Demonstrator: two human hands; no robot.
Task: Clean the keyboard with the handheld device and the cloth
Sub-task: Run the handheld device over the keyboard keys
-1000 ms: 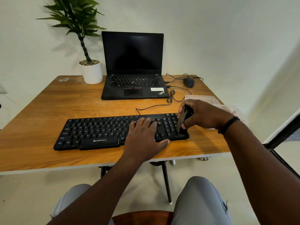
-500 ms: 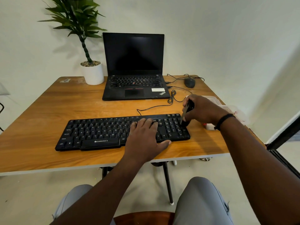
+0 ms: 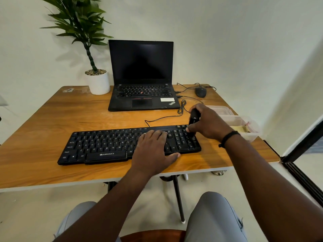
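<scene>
Lying flat on the wooden table (image 3: 43,130), close to its near edge, the black keyboard (image 3: 104,145) is the landmark for everything else, and you are working on its right end. Your right hand (image 3: 208,124) is gripping the black handheld device (image 3: 193,117), fingers and thumb curled round its body, and you are holding it nearly upright with its lower tip down on the number-pad keys at the keyboard's far right corner. Your left hand (image 3: 153,151) is resting palm down on the right half of the keyboard, just left of the number pad, with the fingers straight and close together and the thumb spread out along the front edge, so it is pressing the board rather than gripping it. A thin black cable (image 3: 164,117) is running from the back of the keyboard toward the open black laptop (image 3: 141,79), which is standing behind the keyboard with its screen dark. Right of the laptop, well behind the keyboard, a dark mouse (image 3: 200,91) is sitting on the table. Just right of the keyboard, beyond your right wrist, clear plastic containers (image 3: 244,126) are sitting near the table's edge. Far behind the keyboard's left half, a potted plant (image 3: 97,81) in a white pot is standing beside the laptop.
</scene>
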